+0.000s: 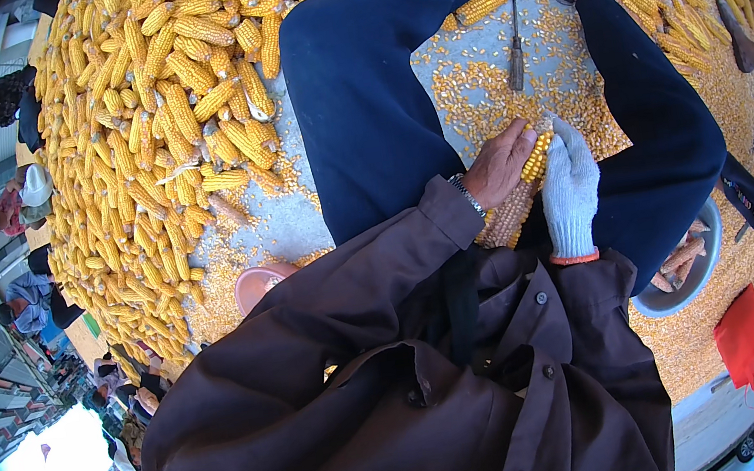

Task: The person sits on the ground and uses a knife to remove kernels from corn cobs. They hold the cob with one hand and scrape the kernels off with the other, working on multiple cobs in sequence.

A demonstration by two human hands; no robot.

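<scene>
A partly shelled corn cob [513,213] is held in front of my lap, between my two hands. Much of its visible side is bare and pinkish, while yellow kernels remain around the far end. My bare left hand [495,168], with a metal-banded watch at its wrist, is closed around the cob's left side. On the other side, my right hand [570,184], in a white knit glove with an orange cuff, presses its fingers against the kernelled end. Loose kernels [477,91] lie between my legs, and a screwdriver-like tool [516,62] rests among them.
Heaped corn ears [149,123] cover the far left and the far side. A pink bowl [260,283] stands at left. To the right are a grey basin [713,260] holding bare cobs and a red bag [745,338]. Other people sit around the edges.
</scene>
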